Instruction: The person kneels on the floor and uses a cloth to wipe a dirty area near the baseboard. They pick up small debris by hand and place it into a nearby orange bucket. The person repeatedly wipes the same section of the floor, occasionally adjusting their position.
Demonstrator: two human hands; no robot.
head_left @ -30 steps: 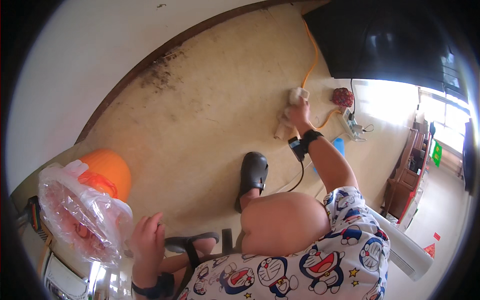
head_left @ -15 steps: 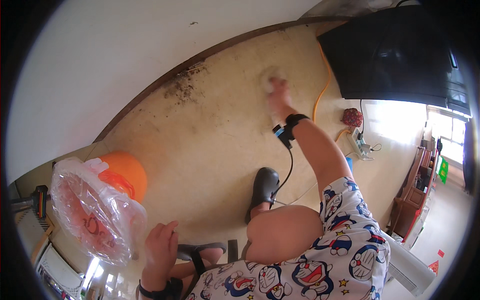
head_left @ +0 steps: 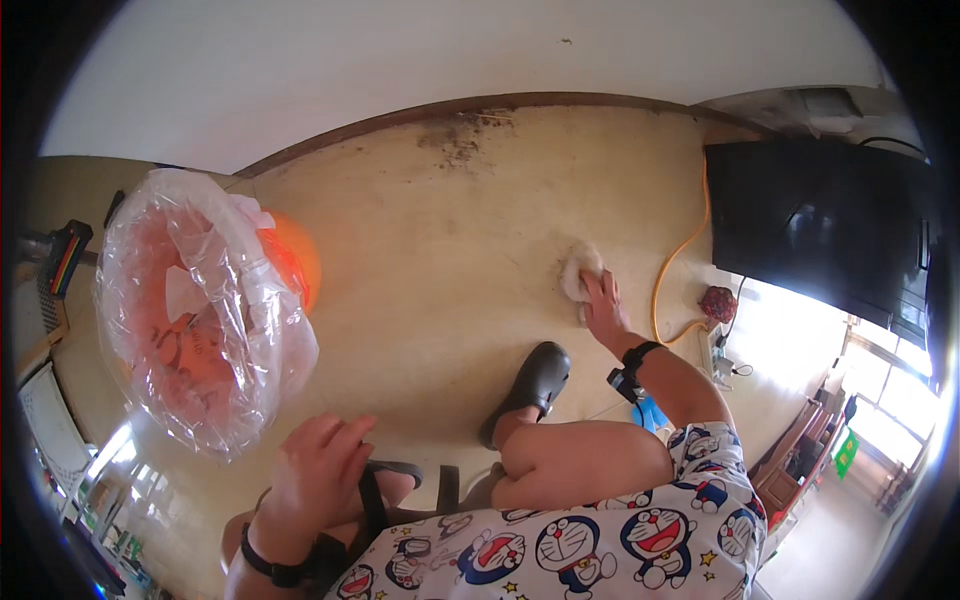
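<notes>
On the tan floor (head_left: 420,270), my right hand (head_left: 605,305) grips a crumpled white wad (head_left: 580,272); whether it is tissue or cloth I cannot tell. The fingers press it against the floor. My left hand (head_left: 318,465) hovers by my left knee, fingers loosely stretched, with nothing seen in it. Left of that hand stands an orange bucket (head_left: 310,262) lined with a clear plastic bag (head_left: 215,375), whose rim hangs over the outside. A dark, crumbly stain (head_left: 455,145) lies along the baseboard at the foot of the white wall.
A black cabinet-like appliance (head_left: 820,235) stands at the right, with an orange cable (head_left: 662,280) running along the floor beside it. A power strip (head_left: 715,355) and a small red patterned item (head_left: 718,303) lie below it. My dark clog (head_left: 530,390) rests near the middle.
My right hand has drawn the white wad nearer to me. My left hand has shifted slightly, and its fingers look more stretched out. The view has turned, so the wall and bucket appear shifted.
</notes>
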